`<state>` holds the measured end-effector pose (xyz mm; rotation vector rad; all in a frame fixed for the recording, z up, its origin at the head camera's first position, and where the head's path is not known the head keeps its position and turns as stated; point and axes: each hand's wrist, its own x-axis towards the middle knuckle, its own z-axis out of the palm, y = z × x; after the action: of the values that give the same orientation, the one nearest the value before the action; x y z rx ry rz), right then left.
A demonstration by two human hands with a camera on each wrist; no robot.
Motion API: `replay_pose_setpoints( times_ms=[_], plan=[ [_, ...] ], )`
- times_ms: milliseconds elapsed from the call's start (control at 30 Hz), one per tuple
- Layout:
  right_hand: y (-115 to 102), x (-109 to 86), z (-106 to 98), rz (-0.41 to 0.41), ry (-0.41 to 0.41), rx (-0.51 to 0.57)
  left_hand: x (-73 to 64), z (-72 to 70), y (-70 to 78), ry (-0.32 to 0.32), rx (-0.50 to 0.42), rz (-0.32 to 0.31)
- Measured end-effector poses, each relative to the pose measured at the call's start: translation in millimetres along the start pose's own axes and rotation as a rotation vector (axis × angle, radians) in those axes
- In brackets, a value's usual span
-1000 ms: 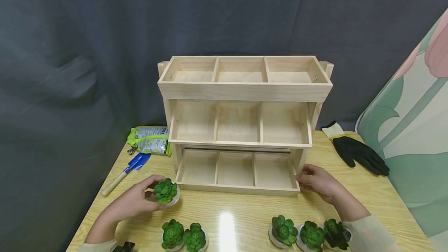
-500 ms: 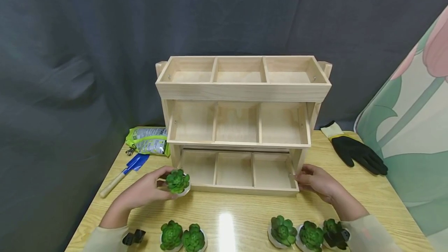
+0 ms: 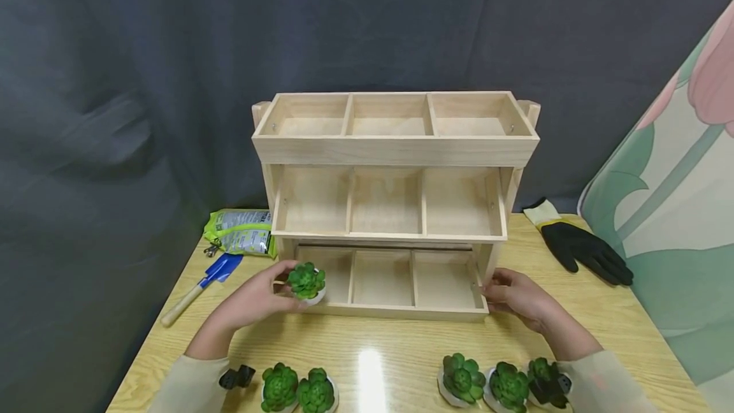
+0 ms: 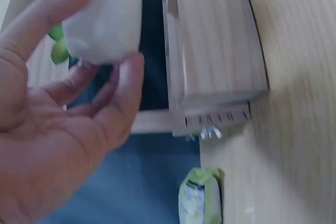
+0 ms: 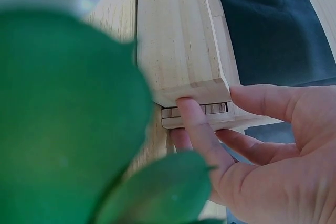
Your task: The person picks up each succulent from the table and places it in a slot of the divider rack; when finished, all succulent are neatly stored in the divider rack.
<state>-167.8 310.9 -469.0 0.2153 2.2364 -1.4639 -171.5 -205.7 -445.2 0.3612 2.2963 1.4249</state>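
In the head view my left hand [image 3: 252,303] holds a small potted green succulent [image 3: 306,280] in front of the left compartment of the rack's lowest tier. Its smooth white pot [image 4: 107,22] sits between thumb and fingers in the left wrist view. A three-tier pale wooden planter rack [image 3: 395,151] stands at the table's back, each tier split into three bare compartments. At the right end of the bottom tier, my right hand [image 3: 522,299] grips the corner. The right wrist view shows the thumb at the upper edge and a fingertip [image 5: 187,104] against the end board [image 5: 191,92].
Two potted succulents [image 3: 316,391] stand at the front left, three more [image 3: 463,376] at the front right beside the right sleeve. Left of the rack lie a blue trowel [image 3: 223,266] and a green bag [image 3: 246,232]. A black work glove [image 3: 585,252] lies right.
My left hand has carried the potted succulent right and away from me, from beside the rack's left end to in front of its lowest left compartment. The right hand stays at the corner.
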Motion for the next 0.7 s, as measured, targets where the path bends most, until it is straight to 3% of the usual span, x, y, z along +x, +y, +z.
replay_pose_setpoints(
  times_ms=[133,233,467,700],
  plan=[
    [-0.5,-0.9,-0.1,0.0,0.004,0.0,11.2,9.5,5.8,0.07,0.072,-0.006],
    [-0.5,-1.5,-0.1,-0.001,0.007,0.001,18.7,17.6,9.3,0.087,0.117,0.004],
    [0.9,-1.3,0.1,-0.009,0.007,0.002,32.1,26.5,10.0,0.065,0.142,0.024],
    [1.0,-0.7,0.2,-0.011,0.004,0.005,41.5,27.6,4.7,0.07,0.195,-0.003]
  ],
)
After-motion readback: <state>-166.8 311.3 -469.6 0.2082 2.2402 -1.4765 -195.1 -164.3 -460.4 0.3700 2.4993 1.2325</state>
